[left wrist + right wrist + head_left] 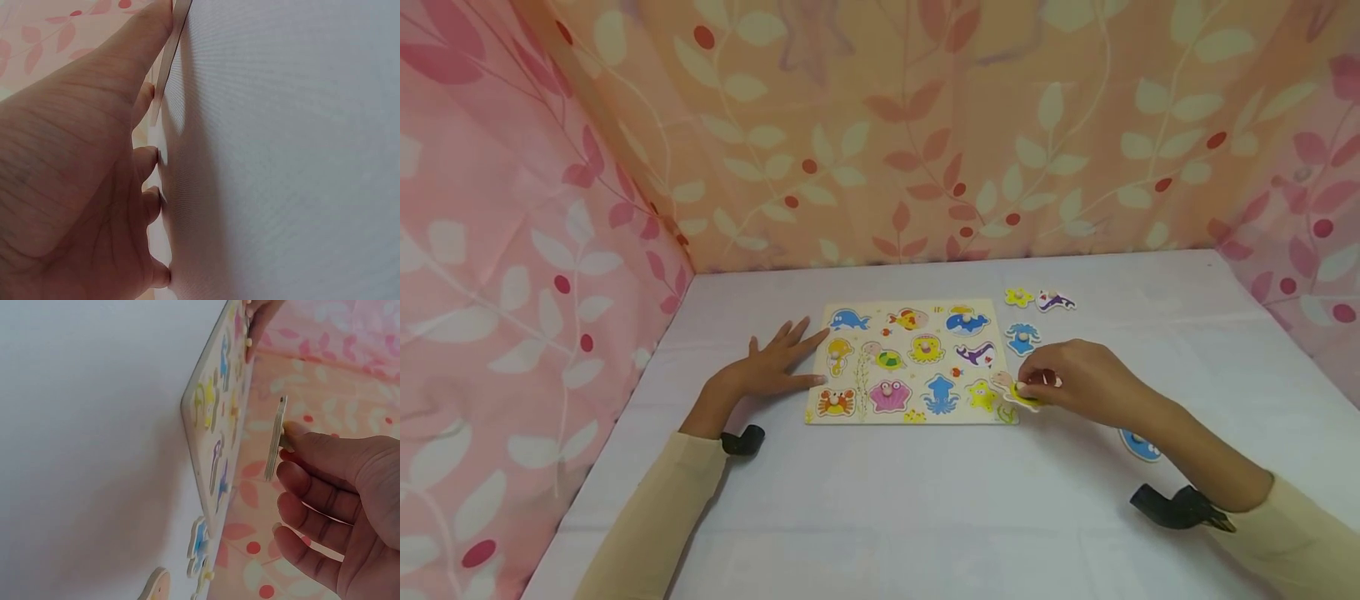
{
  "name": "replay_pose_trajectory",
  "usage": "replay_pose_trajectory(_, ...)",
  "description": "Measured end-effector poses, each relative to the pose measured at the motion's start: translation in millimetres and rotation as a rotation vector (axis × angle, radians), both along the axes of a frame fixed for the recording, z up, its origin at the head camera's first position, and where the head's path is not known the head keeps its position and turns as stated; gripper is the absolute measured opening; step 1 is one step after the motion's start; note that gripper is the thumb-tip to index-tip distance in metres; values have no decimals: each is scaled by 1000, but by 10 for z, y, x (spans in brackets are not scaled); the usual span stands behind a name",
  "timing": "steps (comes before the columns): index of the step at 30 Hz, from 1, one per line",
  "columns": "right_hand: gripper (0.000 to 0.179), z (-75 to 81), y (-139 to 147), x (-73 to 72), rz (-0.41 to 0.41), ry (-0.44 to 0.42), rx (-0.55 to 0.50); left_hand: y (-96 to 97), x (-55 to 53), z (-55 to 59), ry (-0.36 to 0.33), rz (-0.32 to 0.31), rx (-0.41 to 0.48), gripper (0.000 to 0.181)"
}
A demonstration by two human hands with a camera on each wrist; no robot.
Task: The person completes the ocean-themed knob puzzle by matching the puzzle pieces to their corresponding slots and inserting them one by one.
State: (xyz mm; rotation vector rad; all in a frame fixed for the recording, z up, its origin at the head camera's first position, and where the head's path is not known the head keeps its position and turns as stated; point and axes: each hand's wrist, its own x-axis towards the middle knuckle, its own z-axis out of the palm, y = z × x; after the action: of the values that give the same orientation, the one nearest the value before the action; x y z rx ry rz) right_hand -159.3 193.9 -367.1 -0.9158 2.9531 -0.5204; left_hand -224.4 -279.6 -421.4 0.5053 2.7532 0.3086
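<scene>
R hand point(1078, 383) pinches the knob of a pc, looks like the turtle point(275, 440), held up off the table near the R edge of the puzzle board point(887, 419); other fingers loosely bent. L hand point(775, 364) is spread flat-ish, fingertips at the board's L edge, gripping nothing; hands well apart. Main risk: pc is held only by its knob, so it could pivot & meet the turtle spot point(889, 358) misaligned, prob. sitting proud instead of dropping in. Pushing down hard w/ it crooked might skid the board, bc L hand braces just one side. Also poss.: a low sweep of R hand knocks the blue squid point(1023, 338) lying just beside it, or R forearm point(1195, 446) drags the blue pc point(1138, 444) partly hidden under it.
</scene>
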Motion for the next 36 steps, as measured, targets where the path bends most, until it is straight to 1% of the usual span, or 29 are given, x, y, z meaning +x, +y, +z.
replay_pose_trajectory(6, 15, 40, -71, -39, 2, 6, 1, 2, 9, 11, -2, -1, 12, 93)
replay_pose_trajectory(12, 16, 49, -154, -78, 8, -14, 9, -4, 31, -20, -5, 1, 16, 94)
replay_pose_trajectory(19, 17, 56, -258, -128, 22, -6, -7, 1, 16, 6, -5, 6, 21, 94)
replay_pose_trajectory(24, 17, 70, -333, -161, 39, -4, -14, 0, 5, 1, -5, 11, 19, 94)
replay_pose_trajectory(30, 18, 84, -436, -208, 47, -31, -37, 4, 8, 6, -5, 12, 18, 94)
replay_pose_trajectory(36, 16, 78, -555, -263, 73, -40, -48, 1, 8, 3, -6, 8, 21, 94)
